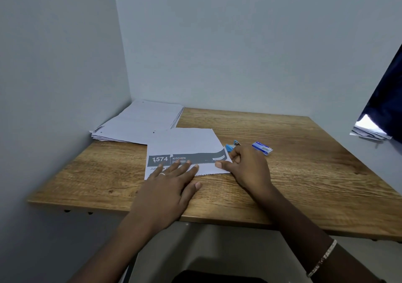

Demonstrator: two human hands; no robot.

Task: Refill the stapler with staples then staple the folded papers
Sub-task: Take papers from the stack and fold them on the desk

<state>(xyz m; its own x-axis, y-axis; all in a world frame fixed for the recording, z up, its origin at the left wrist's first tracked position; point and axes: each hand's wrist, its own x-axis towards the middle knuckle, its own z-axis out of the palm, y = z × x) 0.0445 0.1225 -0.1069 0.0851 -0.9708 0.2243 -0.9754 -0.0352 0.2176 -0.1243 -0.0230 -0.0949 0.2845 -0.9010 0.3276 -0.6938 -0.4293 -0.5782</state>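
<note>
A folded white paper with a grey printed band lies in the middle of the wooden table. My left hand rests flat on its near edge, fingers spread. My right hand pinches the paper's right near corner between thumb and fingers. A small blue stapler sits just behind my right hand, partly hidden by the paper. A blue and white staple box lies to the right of the stapler.
A stack of white sheets lies in the far left corner against the walls. Dark fabric and more papers show at the right edge. A wall borders the table on the left and at the back.
</note>
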